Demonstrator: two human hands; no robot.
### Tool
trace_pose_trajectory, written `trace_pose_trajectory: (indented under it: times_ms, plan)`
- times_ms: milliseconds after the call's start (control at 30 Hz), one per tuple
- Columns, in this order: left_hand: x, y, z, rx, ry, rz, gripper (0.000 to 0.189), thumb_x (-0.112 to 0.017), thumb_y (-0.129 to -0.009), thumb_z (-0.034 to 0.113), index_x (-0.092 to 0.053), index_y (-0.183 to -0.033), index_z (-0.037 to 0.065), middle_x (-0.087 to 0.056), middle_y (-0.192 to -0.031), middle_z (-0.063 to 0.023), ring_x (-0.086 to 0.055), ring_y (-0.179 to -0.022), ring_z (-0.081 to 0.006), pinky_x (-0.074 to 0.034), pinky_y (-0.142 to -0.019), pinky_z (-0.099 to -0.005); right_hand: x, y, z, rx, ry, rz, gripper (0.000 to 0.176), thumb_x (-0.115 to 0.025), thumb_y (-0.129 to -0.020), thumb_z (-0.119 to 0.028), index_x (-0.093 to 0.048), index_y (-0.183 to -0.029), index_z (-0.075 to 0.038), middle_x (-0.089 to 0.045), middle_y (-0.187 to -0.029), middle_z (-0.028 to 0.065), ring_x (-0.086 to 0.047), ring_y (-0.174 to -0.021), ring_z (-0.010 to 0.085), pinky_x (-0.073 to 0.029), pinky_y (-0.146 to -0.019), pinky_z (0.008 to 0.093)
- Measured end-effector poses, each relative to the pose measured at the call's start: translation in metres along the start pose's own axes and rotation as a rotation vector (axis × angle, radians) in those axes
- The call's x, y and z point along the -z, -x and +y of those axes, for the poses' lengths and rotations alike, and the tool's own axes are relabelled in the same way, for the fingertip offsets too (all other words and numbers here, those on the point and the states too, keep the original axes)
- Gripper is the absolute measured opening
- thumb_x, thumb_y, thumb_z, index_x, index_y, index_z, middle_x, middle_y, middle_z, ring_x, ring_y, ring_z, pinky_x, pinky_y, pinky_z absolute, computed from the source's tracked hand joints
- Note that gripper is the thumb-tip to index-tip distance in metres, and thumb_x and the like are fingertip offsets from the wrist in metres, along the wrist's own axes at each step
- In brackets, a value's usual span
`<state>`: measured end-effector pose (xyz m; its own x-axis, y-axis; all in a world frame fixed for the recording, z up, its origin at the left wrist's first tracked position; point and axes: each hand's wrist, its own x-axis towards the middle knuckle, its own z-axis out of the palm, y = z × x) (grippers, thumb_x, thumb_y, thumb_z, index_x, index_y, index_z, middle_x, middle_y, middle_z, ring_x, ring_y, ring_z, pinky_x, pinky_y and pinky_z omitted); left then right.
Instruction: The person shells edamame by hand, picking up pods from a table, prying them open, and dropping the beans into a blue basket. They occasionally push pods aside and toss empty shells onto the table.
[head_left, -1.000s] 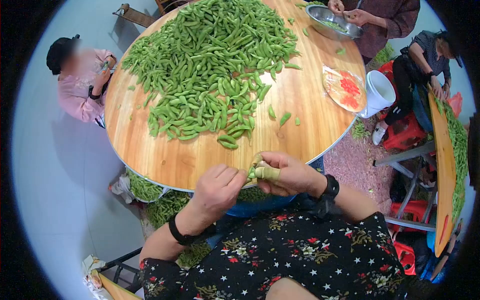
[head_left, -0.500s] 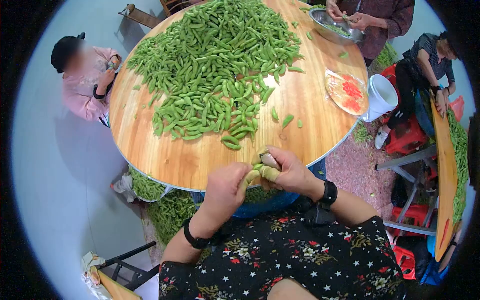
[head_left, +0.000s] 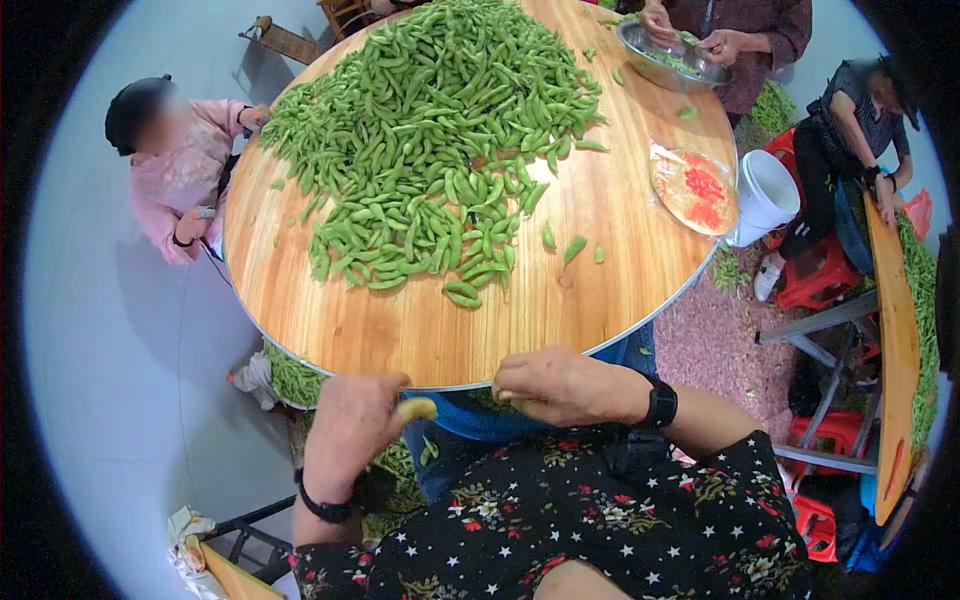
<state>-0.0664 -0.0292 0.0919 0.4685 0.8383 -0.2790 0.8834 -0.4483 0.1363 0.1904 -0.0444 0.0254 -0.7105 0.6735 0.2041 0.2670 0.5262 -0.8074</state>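
A large heap of green pods (head_left: 440,130) lies on the round wooden table (head_left: 560,320). My left hand (head_left: 362,425) hangs over the table's near edge, its fingers curled, with a yellowish covering on the thumb; whether anything is in it is too small to tell. Further right, my right hand (head_left: 560,388) is closed at the same edge, and its fingertips hide whatever they may pinch. The two hands are apart. Below and between them, a blue tub (head_left: 470,420) shows under the table edge.
A plastic-wrapped round item with red pieces (head_left: 700,190) and a metal bowl (head_left: 672,62) sit on the table's right side. White buckets (head_left: 766,195) stand beside it. Co-workers are at the left (head_left: 180,170), back right and far right. Pods lie on the floor.
My hands have moved apart and down toward the table edge; the pod between them is no longer visible there. The co-worker at the left has reached one hand to the heap.
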Motion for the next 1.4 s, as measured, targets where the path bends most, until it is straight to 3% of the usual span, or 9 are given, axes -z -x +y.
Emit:
trace_pose_trajectory:
  times_ms: [233, 400, 567, 667, 733, 833, 1067, 1167, 1400]
  plan:
    - [0.025, -0.127, -0.001, -0.309, -0.124, 0.486, 0.019, -0.058, -0.084, 0.014, -0.065, -0.101, 0.007, -0.063, -0.098, -0.0124, -0.06, -0.089, -0.0326, -0.049, -0.073, -0.04, -0.003, -0.005, 0.019, 0.0, 0.021, 0.042, 0.011, -0.054, -0.088, -0.013, -0.055, -0.092, -0.003, -0.058, -0.086, 0.0164, -0.058, -0.08, 0.0378, -0.046, -0.068, 0.0441]
    - [0.013, -0.222, -0.002, -0.47, -0.272, 0.559, 0.012, -0.056, -0.074, 0.002, -0.062, -0.084, 0.003, -0.059, -0.087, -0.0113, -0.059, -0.088, -0.0322, -0.049, -0.074, -0.0398, 0.011, -0.001, 0.014, -0.287, -0.181, 0.152, 0.021, -0.046, -0.095, -0.021, -0.054, -0.1, -0.002, -0.062, -0.085, 0.018, -0.061, -0.08, 0.0373, -0.047, -0.07, 0.0412]
    - [0.01, -0.21, 0.003, -0.504, -0.384, 0.538, 0.006, -0.059, -0.074, 0.004, -0.061, -0.079, 0.005, -0.058, -0.084, -0.0096, -0.059, -0.085, -0.0288, -0.049, -0.073, -0.0344, 0.013, 0.01, 0.018, -0.245, -0.366, 0.167, 0.026, -0.044, -0.097, -0.023, -0.052, -0.106, -0.001, -0.061, -0.078, 0.0118, -0.062, -0.064, 0.0245, -0.048, -0.06, 0.0359]
    - [0.014, -0.165, 0.018, -0.426, 0.203, 0.653, 0.006, -0.063, -0.078, 0.007, -0.061, -0.083, 0.005, -0.061, -0.086, -0.006, -0.06, -0.083, -0.0202, -0.048, -0.07, -0.0287, 0.021, 0.006, 0.016, -0.341, -0.557, 0.211, 0.026, -0.042, -0.099, -0.023, -0.051, -0.109, -0.001, -0.06, -0.079, 0.0069, -0.06, -0.057, 0.0145, -0.048, -0.051, 0.029]
    - [0.01, -0.136, 0.034, -0.128, 1.081, 0.237, 0.013, -0.066, -0.083, 0.01, -0.06, -0.093, 0.005, -0.061, -0.09, -0.0025, -0.058, -0.081, -0.0125, -0.046, -0.069, -0.0252, 0.015, 0.0, 0.02, -0.341, -0.715, 0.354, 0.025, -0.04, -0.099, -0.022, -0.049, -0.114, -0.003, -0.06, -0.08, 0.004, -0.055, -0.05, 0.0105, -0.045, -0.042, 0.0229]
    - [-0.016, -0.111, 0.048, -0.252, 1.329, 0.291, 0.015, -0.065, -0.086, 0.009, -0.058, -0.099, 0.005, -0.059, -0.088, 0.0001, -0.055, -0.079, -0.0072, -0.046, -0.066, -0.0237, 0.018, -0.008, 0.009, -0.397, -0.782, 0.43, 0.024, -0.041, -0.099, -0.02, -0.047, -0.114, -0.002, -0.06, -0.079, 0.0037, -0.056, -0.056, 0.0111, -0.046, -0.05, 0.024]
    - [-0.047, -0.09, 0.046, -0.228, 1.109, 0.448, 0.028, -0.058, -0.091, 0.007, -0.059, -0.119, 0.003, -0.064, -0.092, -0.0034, -0.059, -0.078, -0.0109, -0.048, -0.071, -0.0243, 0.008, -0.013, 0.018, -0.31, -0.631, 0.482, 0.021, -0.041, -0.098, -0.019, -0.047, -0.109, -0.003, -0.059, -0.079, 0.004, -0.056, -0.077, 0.0128, -0.044, -0.068, 0.0261]
    - [-0.049, -0.09, 0.045, -0.373, 0.78, 0.629, 0.028, -0.055, -0.09, 0.004, -0.06, -0.118, 0.001, -0.066, -0.096, -0.0119, -0.063, -0.08, -0.0158, -0.05, -0.074, -0.0272, 0.009, -0.013, 0.016, -0.322, -0.679, 0.514, 0.021, -0.041, -0.098, -0.019, -0.046, -0.11, -0.002, -0.059, -0.078, 0.0045, -0.057, -0.065, 0.0126, -0.045, -0.058, 0.0254]
    - [-0.047, -0.087, 0.049, -0.305, 0.899, 0.538, 0.034, -0.053, -0.088, 0.0, -0.059, -0.121, 0.001, -0.066, -0.096, -0.0139, -0.063, -0.076, -0.0181, -0.05, -0.071, -0.0281, 0.01, -0.012, 0.007, -0.318, -0.782, 0.448, 0.022, -0.039, -0.099, -0.017, -0.041, -0.115, -0.002, -0.057, -0.075, 0.0057, -0.051, -0.044, 0.0117, -0.041, -0.039, 0.024]
